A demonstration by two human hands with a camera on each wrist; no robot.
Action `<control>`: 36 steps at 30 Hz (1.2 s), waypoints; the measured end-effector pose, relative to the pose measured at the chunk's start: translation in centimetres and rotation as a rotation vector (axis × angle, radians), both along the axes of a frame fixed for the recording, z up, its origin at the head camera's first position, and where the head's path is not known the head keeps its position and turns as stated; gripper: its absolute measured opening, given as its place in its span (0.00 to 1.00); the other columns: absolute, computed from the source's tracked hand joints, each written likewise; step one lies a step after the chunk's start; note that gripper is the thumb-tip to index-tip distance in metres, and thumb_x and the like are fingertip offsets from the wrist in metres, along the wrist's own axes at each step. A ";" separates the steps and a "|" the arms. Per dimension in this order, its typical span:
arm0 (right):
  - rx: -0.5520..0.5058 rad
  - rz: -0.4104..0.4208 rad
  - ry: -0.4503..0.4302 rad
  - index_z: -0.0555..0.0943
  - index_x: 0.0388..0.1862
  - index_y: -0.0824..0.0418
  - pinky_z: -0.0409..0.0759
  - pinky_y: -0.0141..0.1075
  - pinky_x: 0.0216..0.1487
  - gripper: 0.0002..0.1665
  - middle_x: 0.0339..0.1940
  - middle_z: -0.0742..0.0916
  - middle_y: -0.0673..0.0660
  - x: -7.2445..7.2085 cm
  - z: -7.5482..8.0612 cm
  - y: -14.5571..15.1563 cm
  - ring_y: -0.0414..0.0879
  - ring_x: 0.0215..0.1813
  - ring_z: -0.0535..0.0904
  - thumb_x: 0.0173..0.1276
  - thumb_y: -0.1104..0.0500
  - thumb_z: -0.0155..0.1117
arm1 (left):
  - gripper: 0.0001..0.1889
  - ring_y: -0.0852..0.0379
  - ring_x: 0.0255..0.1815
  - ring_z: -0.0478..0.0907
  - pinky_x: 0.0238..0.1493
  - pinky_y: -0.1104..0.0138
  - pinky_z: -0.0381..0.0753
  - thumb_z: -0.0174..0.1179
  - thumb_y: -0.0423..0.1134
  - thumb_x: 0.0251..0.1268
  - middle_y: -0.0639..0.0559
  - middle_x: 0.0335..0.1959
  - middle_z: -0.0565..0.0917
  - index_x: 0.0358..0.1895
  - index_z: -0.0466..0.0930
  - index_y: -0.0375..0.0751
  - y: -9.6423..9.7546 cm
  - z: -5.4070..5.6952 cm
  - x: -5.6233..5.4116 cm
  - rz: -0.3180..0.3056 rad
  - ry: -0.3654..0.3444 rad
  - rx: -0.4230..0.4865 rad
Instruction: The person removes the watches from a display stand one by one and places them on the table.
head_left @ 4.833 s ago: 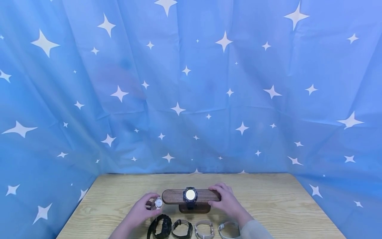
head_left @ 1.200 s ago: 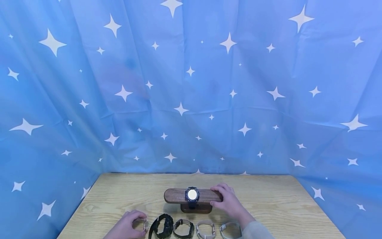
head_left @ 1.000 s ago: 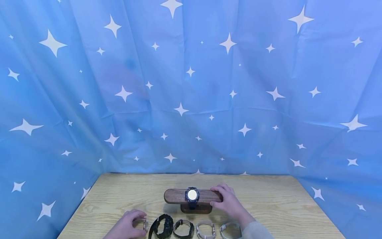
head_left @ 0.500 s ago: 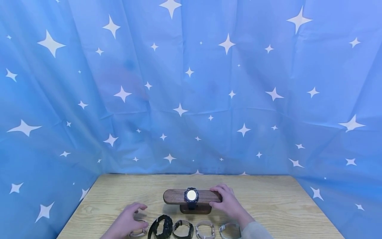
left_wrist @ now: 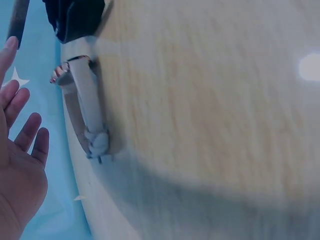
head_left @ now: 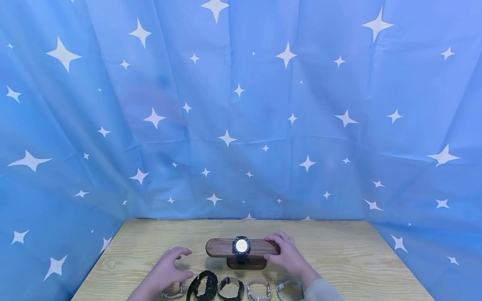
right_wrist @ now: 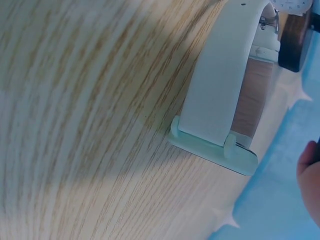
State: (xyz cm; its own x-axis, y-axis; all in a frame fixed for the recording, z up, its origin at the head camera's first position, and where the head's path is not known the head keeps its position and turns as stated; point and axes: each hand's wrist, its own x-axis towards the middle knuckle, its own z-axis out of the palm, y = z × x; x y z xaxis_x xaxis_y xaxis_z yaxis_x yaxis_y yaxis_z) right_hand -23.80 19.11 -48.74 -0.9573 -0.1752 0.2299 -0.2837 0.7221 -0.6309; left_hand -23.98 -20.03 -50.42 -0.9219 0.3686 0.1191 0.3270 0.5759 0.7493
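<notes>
My left hand point(head_left: 163, 272) hovers with its fingers spread and nothing between them. Just below it on the table lies a watch with a pale strap point(head_left: 174, 294), partly covered by the hand in the head view; the left wrist view shows its strap point(left_wrist: 86, 95) closed in a loop. With thumb and fingers, my right hand point(head_left: 288, 253) grips the right end of a dark wooden watch stand point(head_left: 220, 248). A black watch with a lit round face point(head_left: 241, 246) is wrapped round the middle of the stand's bar.
In a row along the table's near side lie a chunky black watch point(head_left: 211, 286), a slimmer dark watch point(head_left: 240, 288), a beige-strapped watch point(head_left: 267, 288) and a pale green watch point(right_wrist: 212, 75). The wooden table point(head_left: 339, 251) meets a blue starred curtain point(head_left: 263, 104).
My left hand carried the pale-strapped watch from the stand's left end down to the row, let it go, then opened and lifted away. My right hand stayed on the stand.
</notes>
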 end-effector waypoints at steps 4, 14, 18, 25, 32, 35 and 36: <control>-0.010 -0.002 0.000 0.79 0.53 0.50 0.70 0.53 0.52 0.29 0.55 0.75 0.50 0.1 0.0 0.1 0.56 0.58 0.66 0.51 0.47 0.74 | 0.31 0.38 0.55 0.69 0.47 0.47 0.73 0.70 0.49 0.48 0.48 0.55 0.75 0.56 0.75 0.40 0.7 0.6 -0.3 -0.018 0.004 0.003; 0.000 0.001 0.000 0.78 0.54 0.48 0.69 0.53 0.53 0.30 0.55 0.75 0.50 -0.1 0.1 0.2 0.56 0.58 0.66 0.51 0.46 0.74 | 0.32 0.39 0.53 0.69 0.44 0.49 0.75 0.71 0.50 0.47 0.47 0.57 0.74 0.57 0.75 0.45 2.1 1.3 -1.2 0.016 -0.003 0.021; 0.009 0.017 0.003 0.78 0.53 0.49 0.70 0.51 0.51 0.29 0.54 0.75 0.51 -0.1 0.2 0.1 0.56 0.56 0.66 0.51 0.46 0.73 | 0.31 0.42 0.52 0.69 0.44 0.50 0.75 0.70 0.54 0.45 0.50 0.56 0.74 0.56 0.75 0.48 2.4 1.6 -1.4 0.028 0.026 -0.003; 0.010 0.014 -0.002 0.79 0.54 0.52 0.70 0.52 0.52 0.30 0.54 0.75 0.51 0.1 0.1 0.1 0.56 0.57 0.66 0.52 0.47 0.73 | 0.34 0.42 0.55 0.69 0.50 0.45 0.72 0.71 0.55 0.44 0.51 0.58 0.74 0.57 0.74 0.50 3.0 2.6 -1.8 0.028 0.084 -0.042; 0.000 0.001 -0.019 0.78 0.54 0.48 0.69 0.54 0.53 0.29 0.55 0.75 0.50 0.1 0.2 0.0 0.57 0.58 0.65 0.51 0.46 0.74 | 0.37 0.40 0.63 0.63 0.57 0.40 0.64 0.71 0.54 0.43 0.51 0.62 0.72 0.61 0.72 0.51 4.1 3.1 -2.0 -0.011 0.121 -0.062; -0.001 -0.003 -0.017 0.78 0.54 0.50 0.69 0.54 0.54 0.30 0.55 0.75 0.51 0.1 0.2 -0.1 0.57 0.58 0.65 0.51 0.47 0.74 | 0.37 0.41 0.63 0.61 0.57 0.38 0.63 0.72 0.52 0.43 0.52 0.62 0.71 0.62 0.71 0.51 4.9 3.4 -2.0 -0.022 0.120 -0.060; 0.000 -0.002 -0.016 0.78 0.54 0.50 0.69 0.54 0.54 0.30 0.55 0.75 0.51 0.1 0.2 -0.1 0.57 0.58 0.65 0.51 0.47 0.74 | 0.37 0.41 0.63 0.61 0.56 0.38 0.63 0.72 0.52 0.44 0.52 0.62 0.71 0.62 0.71 0.51 5.2 3.5 -2.0 -0.026 0.119 -0.058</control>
State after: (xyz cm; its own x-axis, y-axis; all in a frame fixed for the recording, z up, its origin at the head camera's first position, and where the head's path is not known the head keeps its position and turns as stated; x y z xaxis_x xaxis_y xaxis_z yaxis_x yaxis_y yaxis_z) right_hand -23.74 19.00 -48.54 -0.9613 -0.1731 0.2144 -0.2718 0.7230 -0.6352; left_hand -26.00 -14.81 -46.92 -0.8927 0.4015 0.2046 0.4267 0.6070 0.6704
